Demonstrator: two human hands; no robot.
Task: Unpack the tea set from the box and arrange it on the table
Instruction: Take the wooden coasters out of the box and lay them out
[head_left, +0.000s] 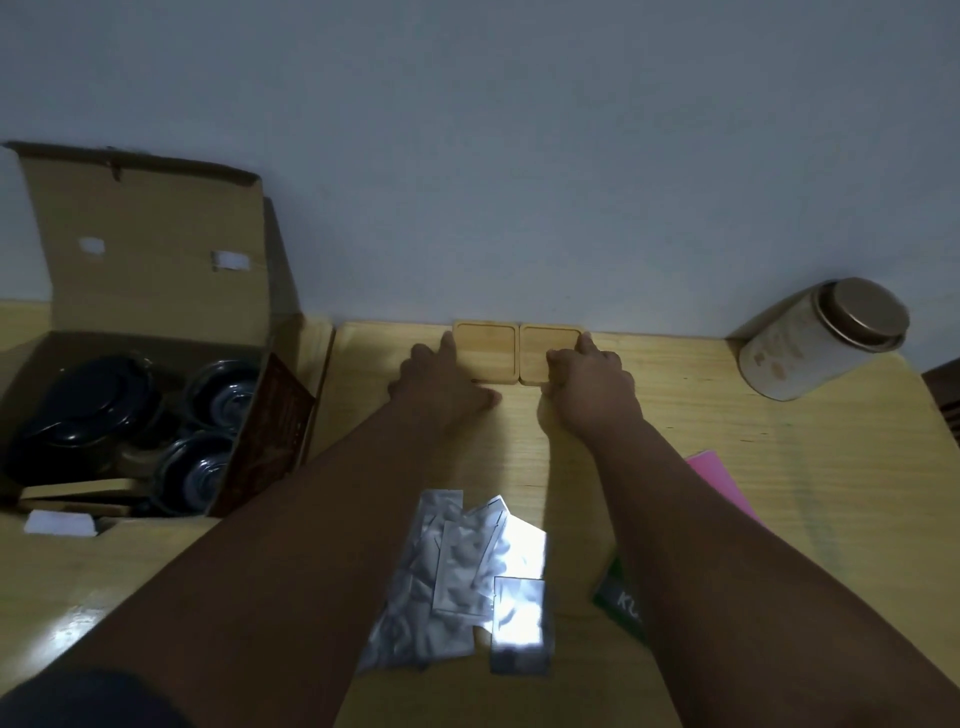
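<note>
Table (753, 467), left hand (441, 384), right hand (592, 384) touching coasters (485, 349)

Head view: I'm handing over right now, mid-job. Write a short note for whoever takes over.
Left hand: fingers straight, touching the left square wooden coaster.
Right hand: on the right square wooden coaster, fingers partly curled; grip unclear.
Done: both coasters lie side by side at the wall edge of the yellow wooden table.
To do: the black lidded teapot and two dark round cups sit in the open cardboard box.
</note>
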